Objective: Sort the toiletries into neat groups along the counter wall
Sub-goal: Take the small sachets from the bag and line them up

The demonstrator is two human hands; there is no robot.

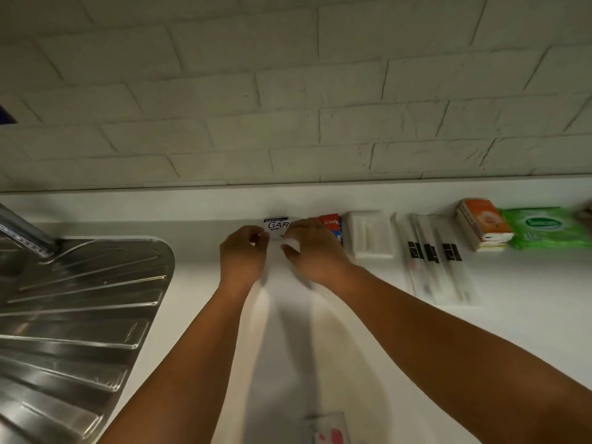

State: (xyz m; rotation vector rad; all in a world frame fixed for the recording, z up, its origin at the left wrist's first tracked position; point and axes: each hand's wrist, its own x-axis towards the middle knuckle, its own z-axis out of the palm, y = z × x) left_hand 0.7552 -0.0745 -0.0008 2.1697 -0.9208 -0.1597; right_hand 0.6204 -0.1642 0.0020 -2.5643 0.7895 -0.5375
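White and printed with black letters that read "GAR", a small sachet (278, 224) lies at the back edge of the counter (480, 331), close under the painted brick wall (288, 107). Only its upper middle shows, because both hands close on it from the near side.

The left hand (245, 256) has its fingers (261, 237) curled in and pinching the sachet's left end. The right hand (312, 251) covers the right end, its fingers bent over the top and its thumb (290, 249) tucked below a white edge of the sachet. So the sachet sits between the two sets of fingertips, gripped at each end, with the knuckles of both hands toward the counter's front edge. Whether it is lifted off the surface or resting on it cannot be told.

Just right of the right hand, along the same back edge, stands a red and blue toothpaste box (331, 223), partly hidden by the knuckles. Next comes a white pack (368, 233), then a row of wrapped toothbrushes (439, 261) lying side by side. An orange box (482, 224) and a green wipes pack (544, 227) follow toward the right end.

At the left end lies a steel drainer (80, 299) with a tap (25, 232) over it. A blurred packet (330, 427) with pink marks lies at the front edge.
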